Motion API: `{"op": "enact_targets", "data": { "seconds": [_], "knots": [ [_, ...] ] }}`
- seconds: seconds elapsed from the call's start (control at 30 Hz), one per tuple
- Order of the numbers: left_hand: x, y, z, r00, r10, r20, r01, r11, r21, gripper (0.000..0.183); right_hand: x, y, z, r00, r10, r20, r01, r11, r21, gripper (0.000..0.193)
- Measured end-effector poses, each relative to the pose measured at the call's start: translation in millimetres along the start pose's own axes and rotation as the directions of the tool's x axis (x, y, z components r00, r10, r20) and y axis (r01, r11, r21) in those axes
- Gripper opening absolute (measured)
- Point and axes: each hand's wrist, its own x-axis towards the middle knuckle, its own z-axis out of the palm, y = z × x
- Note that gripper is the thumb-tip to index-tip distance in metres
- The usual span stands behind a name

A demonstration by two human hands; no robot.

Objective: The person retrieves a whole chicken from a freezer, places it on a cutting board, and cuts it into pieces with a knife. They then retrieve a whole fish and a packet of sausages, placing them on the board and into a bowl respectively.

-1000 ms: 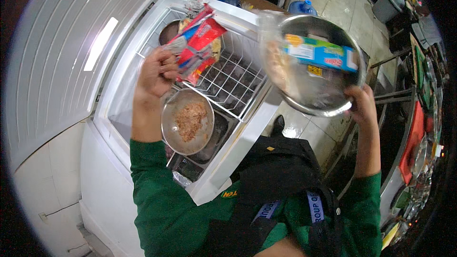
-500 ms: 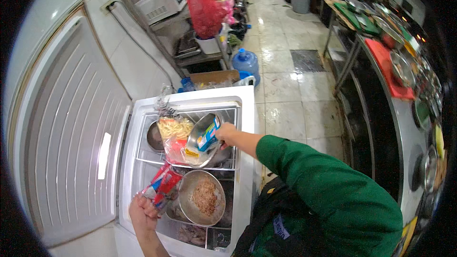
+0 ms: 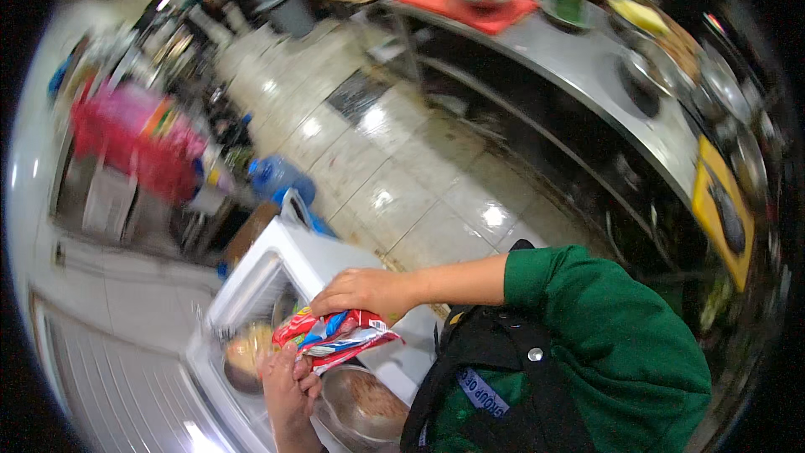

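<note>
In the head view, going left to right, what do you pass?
Red bag → blue water jug → red snack packets held by both hands → green sleeve → yellow board on the steel counter.

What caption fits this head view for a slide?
Both hands, left hand and right hand, hold red snack packets over an open chest freezer with metal bowls.

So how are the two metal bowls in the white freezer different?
The near bowl sits low at the picture's edge and holds brownish food; the far bowl lies deeper in the chest freezer and holds pale yellowish food. The far bowl is partly hidden by the red packets and the left hand. Both are round and shiny.
</note>
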Motion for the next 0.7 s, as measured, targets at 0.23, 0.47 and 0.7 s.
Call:
{"op": "enact_targets", "data": {
  "seconds": [0.23,0.47,0.7],
  "knots": [
    [63.0,24.1,213.7,0.829,-0.062,0.555,-0.115,0.953,0.279,0.027,-170.2,-68.0,-118.5,0.818,0.102,-0.566,-0.408,0.797,-0.446,0.037],
    [-1.7,-55.4,504.7,0.473,-0.187,0.861,-0.232,0.916,0.326,0.028,-386.8,-189.8,-213.7,0.494,-0.188,-0.849,-0.766,0.367,-0.527,0.039],
    [-62.1,-119.6,722.3,0.288,-0.260,0.922,-0.192,0.927,0.321,0.032,-528.2,-268.1,-293.6,0.095,-0.238,-0.967,-0.927,0.332,-0.173,0.036]
  ]
}}
